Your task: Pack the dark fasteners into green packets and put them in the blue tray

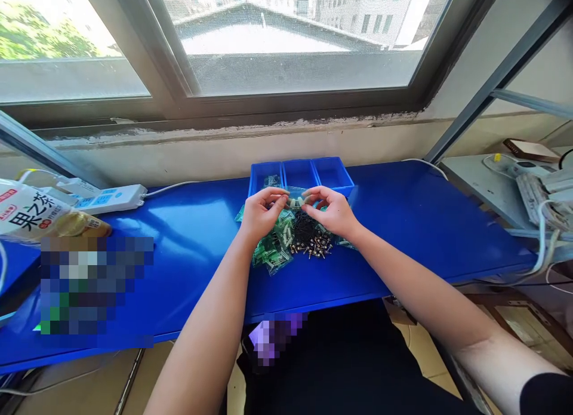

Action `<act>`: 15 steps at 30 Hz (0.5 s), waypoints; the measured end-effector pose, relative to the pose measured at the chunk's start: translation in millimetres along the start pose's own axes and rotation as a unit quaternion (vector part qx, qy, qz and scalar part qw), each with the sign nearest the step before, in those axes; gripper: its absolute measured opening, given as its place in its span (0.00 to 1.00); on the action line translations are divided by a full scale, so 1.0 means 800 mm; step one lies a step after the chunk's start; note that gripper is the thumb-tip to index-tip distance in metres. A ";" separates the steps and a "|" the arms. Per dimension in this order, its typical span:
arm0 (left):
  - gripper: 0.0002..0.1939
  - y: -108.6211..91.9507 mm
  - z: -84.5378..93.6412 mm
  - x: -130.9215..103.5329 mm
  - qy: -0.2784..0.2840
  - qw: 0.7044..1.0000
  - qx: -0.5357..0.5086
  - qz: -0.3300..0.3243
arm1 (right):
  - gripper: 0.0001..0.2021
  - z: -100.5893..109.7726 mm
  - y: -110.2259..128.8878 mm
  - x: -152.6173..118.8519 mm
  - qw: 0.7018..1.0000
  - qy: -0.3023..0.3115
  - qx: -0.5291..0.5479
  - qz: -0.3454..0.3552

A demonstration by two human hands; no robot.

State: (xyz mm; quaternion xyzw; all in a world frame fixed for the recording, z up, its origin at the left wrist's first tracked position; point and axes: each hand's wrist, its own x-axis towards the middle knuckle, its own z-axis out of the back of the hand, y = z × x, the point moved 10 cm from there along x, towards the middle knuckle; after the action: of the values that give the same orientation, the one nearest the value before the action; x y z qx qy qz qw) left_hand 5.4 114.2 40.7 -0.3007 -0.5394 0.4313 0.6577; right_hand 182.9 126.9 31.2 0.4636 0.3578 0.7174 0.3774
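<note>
My left hand [262, 213] and my right hand [333, 213] meet over the pile at the middle of the table. Between their closed fingertips is a small clear plastic bag [296, 202] with pale pieces inside, one side pinched by each hand. Below lie several small clear green-tinted bags [274, 248] with white pieces in them. Beside these is a heap of thin black pieces [305, 225], with small shiny metal parts [317, 247] spread at its near edge. A blue three-part tray [301, 162] stands just behind my hands; its left compartment holds some small bags.
The blue table [192, 254] runs below a window. On the left are a white power strip [114, 198], a drink bag [31, 212] and a blurred-out item [89, 283]. A grey side shelf [487, 182] with cables stands to the right, behind a slanted metal post [478, 104].
</note>
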 end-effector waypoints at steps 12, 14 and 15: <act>0.09 -0.004 -0.003 -0.003 0.010 1.000 0.008 0.000 | 0.16 -0.003 0.005 -0.002 1.000 0.014 -0.005 0.006; 0.09 -0.005 -0.003 -0.002 0.010 1.000 0.007 -0.001 | 0.15 -0.002 0.007 -0.002 1.000 0.011 -0.002 0.007; 0.09 -0.005 -0.003 -0.002 0.012 1.000 0.007 -0.001 | 0.14 -0.002 0.008 -0.002 1.000 0.009 0.000 0.005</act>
State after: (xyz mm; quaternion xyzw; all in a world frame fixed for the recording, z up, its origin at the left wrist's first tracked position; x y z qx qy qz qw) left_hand 8.8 110.9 42.5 -0.3008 -0.5290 0.4310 0.6663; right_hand 180.6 122.3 35.8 0.4594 0.3585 0.7234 0.3703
